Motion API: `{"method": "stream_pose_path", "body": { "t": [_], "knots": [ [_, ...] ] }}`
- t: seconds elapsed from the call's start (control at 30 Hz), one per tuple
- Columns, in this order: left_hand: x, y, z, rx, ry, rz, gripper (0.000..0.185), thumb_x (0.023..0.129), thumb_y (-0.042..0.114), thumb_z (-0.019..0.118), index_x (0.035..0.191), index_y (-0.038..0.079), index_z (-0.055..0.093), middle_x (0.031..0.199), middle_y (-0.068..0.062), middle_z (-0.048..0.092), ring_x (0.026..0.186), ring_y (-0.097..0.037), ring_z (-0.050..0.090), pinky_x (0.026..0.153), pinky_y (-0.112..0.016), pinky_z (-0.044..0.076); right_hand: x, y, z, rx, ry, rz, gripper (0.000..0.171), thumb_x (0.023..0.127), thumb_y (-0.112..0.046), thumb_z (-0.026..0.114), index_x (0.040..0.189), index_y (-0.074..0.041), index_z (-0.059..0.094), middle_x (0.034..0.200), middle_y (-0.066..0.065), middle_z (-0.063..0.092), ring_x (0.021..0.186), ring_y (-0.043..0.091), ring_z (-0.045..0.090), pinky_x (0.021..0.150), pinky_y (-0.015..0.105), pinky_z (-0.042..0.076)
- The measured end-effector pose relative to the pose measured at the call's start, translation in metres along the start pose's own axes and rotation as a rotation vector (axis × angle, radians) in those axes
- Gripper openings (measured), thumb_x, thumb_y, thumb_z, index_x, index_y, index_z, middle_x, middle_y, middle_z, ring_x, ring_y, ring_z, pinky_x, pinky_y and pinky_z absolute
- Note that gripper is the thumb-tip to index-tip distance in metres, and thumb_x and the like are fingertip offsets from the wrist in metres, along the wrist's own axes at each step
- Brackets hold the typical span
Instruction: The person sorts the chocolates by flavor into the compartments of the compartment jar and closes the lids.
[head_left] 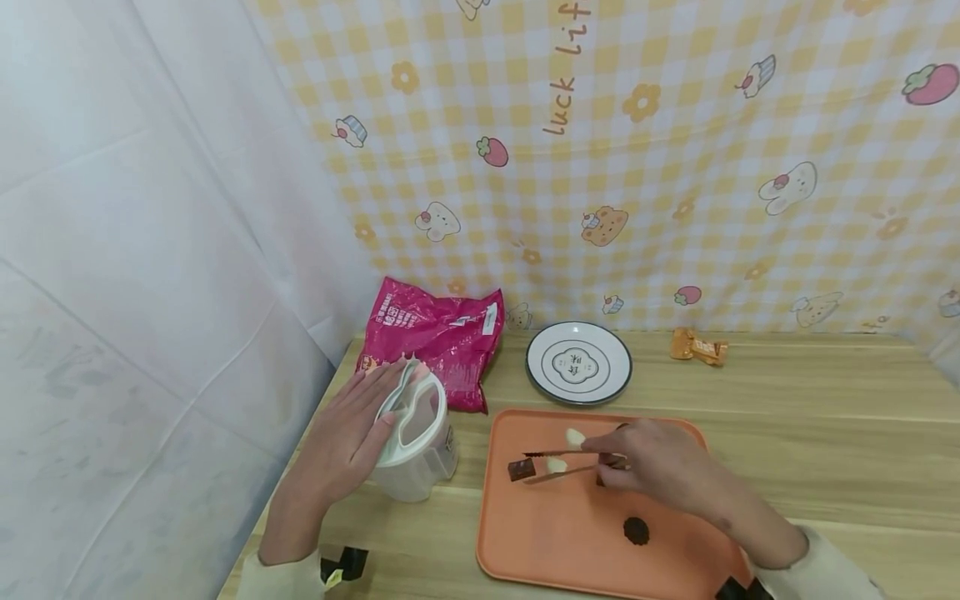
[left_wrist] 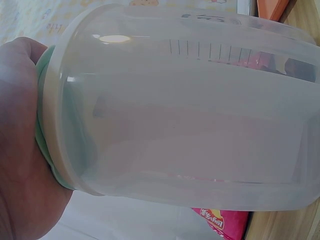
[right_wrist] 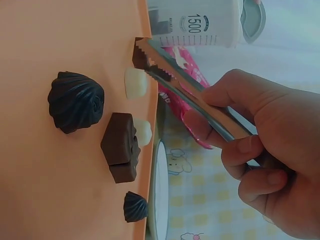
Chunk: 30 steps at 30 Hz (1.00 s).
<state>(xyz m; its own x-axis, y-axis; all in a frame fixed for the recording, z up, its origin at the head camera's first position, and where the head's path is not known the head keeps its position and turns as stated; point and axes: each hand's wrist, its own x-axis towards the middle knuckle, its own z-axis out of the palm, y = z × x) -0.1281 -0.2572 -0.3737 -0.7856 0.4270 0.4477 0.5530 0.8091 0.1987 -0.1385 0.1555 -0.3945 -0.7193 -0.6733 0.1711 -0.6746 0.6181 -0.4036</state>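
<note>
Nearest me, lower centre of the head view, lies the orange plastic tray [head_left: 570, 542]. Left of my right hand [head_left: 660, 467], which pinches the metal serrated tongs [head_left: 558, 464], sits a brown square chocolate [head_left: 521, 469]; the tongs' long axis points at it, tips slightly parted. My left hand [head_left: 352, 442] presses flat, fingers straight, on the translucent lidded plastic container [head_left: 417, 446].

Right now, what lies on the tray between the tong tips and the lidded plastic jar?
In the head view, a square chocolate sits just beyond the tongs; past it come bare orange tray and table up to the jar.
</note>
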Motion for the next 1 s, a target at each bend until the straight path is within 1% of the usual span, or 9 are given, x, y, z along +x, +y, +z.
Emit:
{"method": "stream_pose_path", "body": {
  "t": [0.1,0.17,0.27,0.37,0.4,0.5,0.6,0.83,1.0],
  "knots": [
    [0.0003,0.0006,-0.0002,0.004,-0.001,0.001,0.059,0.101,0.023,0.045,0.156,0.004,0.042,0.159,-0.011,0.043,0.148,-0.032,0.037,0.122,-0.051,0.026,-0.0002,0.0002,0.0,0.002,-0.014,0.009,0.021,0.091,-0.013,0.073,0.111,-0.014,0.081,0.074,-0.023,0.063,0.05,-0.006,0.04,0.043,0.019,0.034],
    [0.0004,0.001,-0.0002,0.006,0.0,0.001,0.058,0.101,0.022,0.044,0.156,0.003,0.043,0.159,-0.011,0.044,0.148,-0.032,0.037,0.121,-0.051,0.026,-0.0007,0.0002,0.0005,0.004,-0.016,0.01,0.021,0.092,-0.014,0.073,0.111,-0.015,0.081,0.078,-0.021,0.068,0.049,-0.005,0.038,0.042,0.018,0.031],
    [0.0006,0.0014,0.0,0.007,0.001,0.002,0.057,0.101,0.022,0.044,0.156,0.003,0.043,0.159,-0.011,0.044,0.147,-0.032,0.038,0.122,-0.05,0.026,-0.0014,0.0004,0.0015,0.002,-0.016,0.017,0.021,0.093,-0.016,0.073,0.112,-0.016,0.082,0.074,-0.021,0.066,0.047,-0.005,0.034,0.041,0.018,0.029],
    [0.0004,0.0014,0.0003,0.004,0.007,0.005,0.057,0.102,0.022,0.043,0.155,0.003,0.044,0.159,-0.011,0.044,0.147,-0.032,0.038,0.122,-0.049,0.026,-0.0021,0.0007,0.0028,-0.002,-0.015,0.02,0.022,0.093,-0.017,0.075,0.114,-0.017,0.081,0.064,-0.022,0.055,0.047,-0.004,0.033,0.042,0.018,0.028],
    [0.0003,0.0013,0.0003,0.002,0.008,0.007,0.057,0.102,0.022,0.043,0.155,0.003,0.044,0.159,-0.011,0.044,0.147,-0.032,0.039,0.122,-0.049,0.026,-0.0024,0.0008,0.0032,-0.004,-0.015,0.022,0.023,0.093,-0.017,0.075,0.115,-0.016,0.081,0.06,-0.023,0.049,0.047,-0.004,0.032,0.042,0.018,0.027],
    [0.0002,0.001,0.0003,0.004,0.014,0.012,0.057,0.102,0.022,0.043,0.155,0.003,0.044,0.158,-0.011,0.044,0.146,-0.033,0.04,0.121,-0.05,0.027,-0.003,0.001,0.0043,-0.008,-0.009,0.02,0.023,0.093,-0.017,0.076,0.116,-0.016,0.081,0.057,-0.023,0.042,0.048,-0.004,0.031,0.042,0.018,0.027],
    [-0.0001,0.0006,0.0005,0.004,0.016,0.015,0.057,0.101,0.022,0.043,0.155,0.003,0.044,0.158,-0.012,0.045,0.145,-0.034,0.041,0.121,-0.052,0.027,-0.0032,0.0011,0.0049,-0.01,0.001,0.012,0.023,0.092,-0.017,0.077,0.114,-0.016,0.081,0.059,-0.024,0.045,0.049,-0.004,0.033,0.043,0.018,0.028],
    [-0.0005,0.0,0.0005,-0.004,0.008,0.004,0.057,0.102,0.022,0.044,0.156,0.004,0.043,0.16,-0.01,0.043,0.148,-0.031,0.038,0.123,-0.048,0.024,-0.0023,0.0015,0.005,-0.037,0.02,-0.013,0.022,0.09,-0.016,0.079,0.112,-0.018,0.083,0.066,-0.021,0.056,0.052,-0.004,0.036,0.043,0.018,0.032],
    [-0.0005,0.0005,-0.0003,-0.005,0.012,0.011,0.057,0.102,0.022,0.043,0.156,0.003,0.043,0.16,-0.011,0.043,0.147,-0.033,0.039,0.123,-0.048,0.024,-0.0023,0.0018,0.0064,-0.042,0.031,-0.028,0.021,0.089,-0.015,0.079,0.11,-0.018,0.083,0.064,-0.022,0.055,0.051,-0.004,0.035,0.042,0.017,0.031]
  ]
}}
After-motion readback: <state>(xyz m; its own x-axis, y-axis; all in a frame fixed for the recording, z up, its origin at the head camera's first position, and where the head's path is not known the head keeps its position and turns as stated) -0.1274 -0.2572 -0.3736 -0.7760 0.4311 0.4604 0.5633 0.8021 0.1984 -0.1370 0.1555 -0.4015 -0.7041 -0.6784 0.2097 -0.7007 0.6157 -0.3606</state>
